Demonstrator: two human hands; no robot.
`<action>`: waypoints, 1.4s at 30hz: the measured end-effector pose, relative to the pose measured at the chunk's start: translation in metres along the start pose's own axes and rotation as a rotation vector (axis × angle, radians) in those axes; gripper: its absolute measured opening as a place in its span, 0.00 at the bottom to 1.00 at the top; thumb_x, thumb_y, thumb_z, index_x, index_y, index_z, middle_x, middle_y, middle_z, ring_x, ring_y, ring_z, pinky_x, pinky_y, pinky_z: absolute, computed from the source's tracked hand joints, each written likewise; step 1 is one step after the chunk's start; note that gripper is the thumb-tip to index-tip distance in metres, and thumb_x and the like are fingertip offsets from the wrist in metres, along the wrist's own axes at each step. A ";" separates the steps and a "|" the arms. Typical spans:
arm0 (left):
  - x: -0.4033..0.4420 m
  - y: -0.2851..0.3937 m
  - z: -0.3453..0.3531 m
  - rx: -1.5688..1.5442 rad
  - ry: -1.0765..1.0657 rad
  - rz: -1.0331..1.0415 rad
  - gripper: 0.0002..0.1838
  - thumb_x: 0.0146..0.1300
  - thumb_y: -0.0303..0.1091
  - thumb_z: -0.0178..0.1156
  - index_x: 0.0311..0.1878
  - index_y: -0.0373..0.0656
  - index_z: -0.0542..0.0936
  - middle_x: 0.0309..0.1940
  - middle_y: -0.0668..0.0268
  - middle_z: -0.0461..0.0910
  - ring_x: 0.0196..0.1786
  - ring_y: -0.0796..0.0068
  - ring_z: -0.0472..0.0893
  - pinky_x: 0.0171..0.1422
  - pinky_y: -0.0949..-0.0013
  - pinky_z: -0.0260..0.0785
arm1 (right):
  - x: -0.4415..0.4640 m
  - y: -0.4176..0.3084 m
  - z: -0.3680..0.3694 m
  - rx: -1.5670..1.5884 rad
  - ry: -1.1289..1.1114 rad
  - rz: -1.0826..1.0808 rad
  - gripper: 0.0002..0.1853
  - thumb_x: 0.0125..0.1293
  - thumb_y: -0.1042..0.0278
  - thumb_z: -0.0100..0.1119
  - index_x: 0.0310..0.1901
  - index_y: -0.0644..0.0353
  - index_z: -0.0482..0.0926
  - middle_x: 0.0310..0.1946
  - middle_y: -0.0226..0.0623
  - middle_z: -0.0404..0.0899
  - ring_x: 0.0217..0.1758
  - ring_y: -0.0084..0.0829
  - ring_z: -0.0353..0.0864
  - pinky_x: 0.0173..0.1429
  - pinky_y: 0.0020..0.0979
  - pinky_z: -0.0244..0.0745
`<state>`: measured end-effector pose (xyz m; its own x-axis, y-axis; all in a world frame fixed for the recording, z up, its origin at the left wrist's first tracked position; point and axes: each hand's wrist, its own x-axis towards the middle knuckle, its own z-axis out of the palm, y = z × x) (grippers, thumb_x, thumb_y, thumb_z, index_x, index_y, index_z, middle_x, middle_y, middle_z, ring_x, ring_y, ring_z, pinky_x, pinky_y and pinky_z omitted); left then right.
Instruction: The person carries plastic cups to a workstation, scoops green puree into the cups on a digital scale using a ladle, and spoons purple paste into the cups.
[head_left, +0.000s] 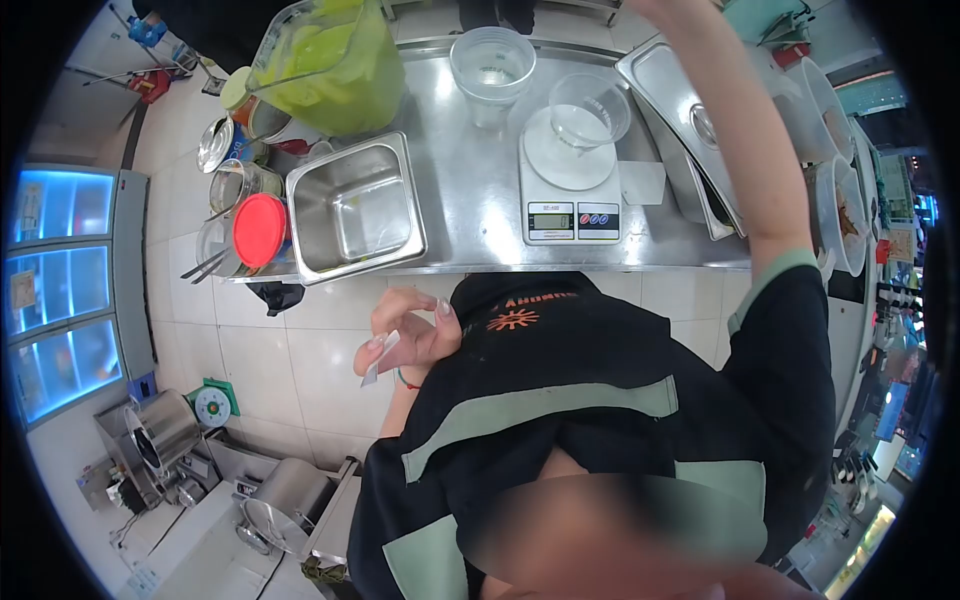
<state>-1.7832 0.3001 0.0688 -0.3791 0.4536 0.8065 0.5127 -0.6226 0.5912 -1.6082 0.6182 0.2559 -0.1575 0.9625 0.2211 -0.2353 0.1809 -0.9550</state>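
My left hand (415,335) is held low in front of my body, below the table edge. Its fingers are curled, and a small white slip (381,358), like paper or a label, is pinched in them. My right arm (735,130) stretches forward over the right side of the table; the hand itself lies past the top edge of the view. Close to that arm is a steel pan with a lid (690,110). A digital kitchen scale (570,222) stands left of it, with a clear plastic bowl (590,110) on its plate.
On the steel table (455,200) are an empty steel pan (355,205), a large tub of green contents (330,70) and a stack of clear cups (492,70). Jars and a red-lidded container (260,230) crowd the left end. Clear bins (838,210) stand at right.
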 end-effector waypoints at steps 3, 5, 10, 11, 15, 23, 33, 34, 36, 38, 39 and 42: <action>-0.001 -0.006 0.004 0.007 -0.122 0.023 0.36 0.52 0.20 0.58 0.57 0.52 0.47 0.37 0.57 0.71 0.28 0.71 0.71 0.34 0.72 0.68 | -0.034 -0.014 -0.065 -0.155 0.037 -0.155 0.12 0.64 0.67 0.51 0.32 0.67 0.81 0.19 0.28 0.75 0.20 0.17 0.67 0.28 0.18 0.60; 0.003 -0.009 0.022 -0.109 -0.147 -0.076 0.34 0.51 0.20 0.59 0.58 0.46 0.52 0.37 0.59 0.71 0.33 0.72 0.73 0.40 0.72 0.70 | -0.079 -0.023 -0.075 -0.295 0.100 -0.215 0.12 0.65 0.67 0.51 0.34 0.67 0.81 0.20 0.27 0.75 0.22 0.16 0.68 0.29 0.18 0.61; 0.033 -0.048 0.093 -0.050 -0.225 -0.540 0.33 0.47 0.24 0.67 0.55 0.33 0.60 0.59 0.51 0.64 0.58 0.61 0.71 0.62 0.59 0.66 | -0.153 -0.007 -0.108 -0.748 -0.107 -0.421 0.13 0.62 0.74 0.56 0.48 0.65 0.79 0.27 0.26 0.71 0.33 0.20 0.69 0.52 0.29 0.63; 0.037 -0.067 0.109 -0.117 -0.175 -0.577 0.40 0.46 0.25 0.69 0.58 0.32 0.55 0.64 0.49 0.59 0.64 0.59 0.68 0.68 0.56 0.63 | -0.161 -0.007 -0.109 -0.973 -0.237 -0.583 0.11 0.61 0.73 0.58 0.46 0.60 0.80 0.25 0.25 0.71 0.31 0.23 0.71 0.56 0.32 0.58; 0.024 -0.146 0.163 0.080 -0.074 -0.695 0.52 0.44 0.27 0.69 0.63 0.29 0.41 0.65 0.46 0.57 0.65 0.49 0.65 0.70 0.55 0.59 | -0.180 0.004 -0.103 -1.275 -0.445 -0.931 0.09 0.59 0.75 0.58 0.41 0.58 0.83 0.21 0.24 0.70 0.28 0.25 0.71 0.60 0.36 0.53; 0.029 -0.234 0.187 0.335 -0.358 -0.561 0.74 0.37 0.40 0.80 0.63 0.27 0.23 0.63 0.43 0.63 0.67 0.52 0.64 0.74 0.56 0.52 | -0.185 0.028 -0.119 -0.936 0.033 -0.639 0.08 0.67 0.67 0.56 0.41 0.57 0.83 0.21 0.21 0.71 0.27 0.19 0.69 0.49 0.26 0.59; 0.063 -0.282 0.253 0.099 -0.030 -0.734 0.74 0.35 0.49 0.79 0.64 0.25 0.29 0.60 0.40 0.67 0.67 0.47 0.64 0.75 0.58 0.46 | -0.177 0.037 -0.124 -0.246 0.293 -0.129 0.14 0.71 0.65 0.49 0.41 0.67 0.82 0.24 0.24 0.73 0.27 0.14 0.66 0.33 0.18 0.58; 0.069 -0.276 0.262 0.014 -0.016 -0.733 0.72 0.35 0.48 0.79 0.64 0.25 0.30 0.59 0.41 0.69 0.64 0.47 0.67 0.74 0.60 0.50 | -0.178 0.036 -0.123 -0.231 0.336 -0.075 0.14 0.70 0.65 0.49 0.41 0.67 0.82 0.24 0.24 0.73 0.27 0.14 0.66 0.33 0.18 0.57; 0.080 -0.251 0.270 0.009 -0.050 -0.747 0.68 0.36 0.46 0.77 0.64 0.26 0.34 0.56 0.42 0.72 0.59 0.46 0.72 0.70 0.64 0.57 | -0.174 0.043 -0.129 -0.171 0.352 -0.019 0.14 0.70 0.65 0.50 0.40 0.67 0.82 0.23 0.25 0.72 0.27 0.14 0.65 0.33 0.19 0.57; 0.083 -0.236 0.272 0.138 -0.161 -0.779 0.69 0.37 0.46 0.77 0.64 0.24 0.32 0.55 0.41 0.72 0.57 0.49 0.74 0.68 0.66 0.60 | -0.175 0.044 -0.130 -0.160 0.335 -0.014 0.14 0.70 0.65 0.49 0.40 0.67 0.82 0.23 0.25 0.72 0.27 0.14 0.65 0.33 0.19 0.57; 0.078 -0.232 0.272 0.184 -0.226 -0.796 0.73 0.36 0.49 0.77 0.64 0.21 0.28 0.56 0.40 0.72 0.58 0.52 0.74 0.67 0.67 0.60 | -0.176 0.044 -0.132 -0.150 0.332 -0.001 0.14 0.70 0.65 0.49 0.40 0.67 0.82 0.23 0.24 0.72 0.27 0.14 0.65 0.33 0.19 0.56; 0.051 -0.215 0.253 0.206 -0.058 -0.682 0.63 0.37 0.42 0.78 0.61 0.26 0.37 0.54 0.41 0.72 0.56 0.50 0.74 0.66 0.63 0.62 | -0.182 0.041 -0.136 -0.150 0.327 -0.016 0.15 0.71 0.64 0.49 0.41 0.67 0.82 0.24 0.24 0.71 0.27 0.14 0.65 0.34 0.19 0.57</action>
<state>-1.7175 0.6182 -0.0166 -0.6287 0.7357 0.2521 0.3127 -0.0576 0.9481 -1.4590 0.4784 0.1498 0.1662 0.9687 0.1842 -0.0881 0.2006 -0.9757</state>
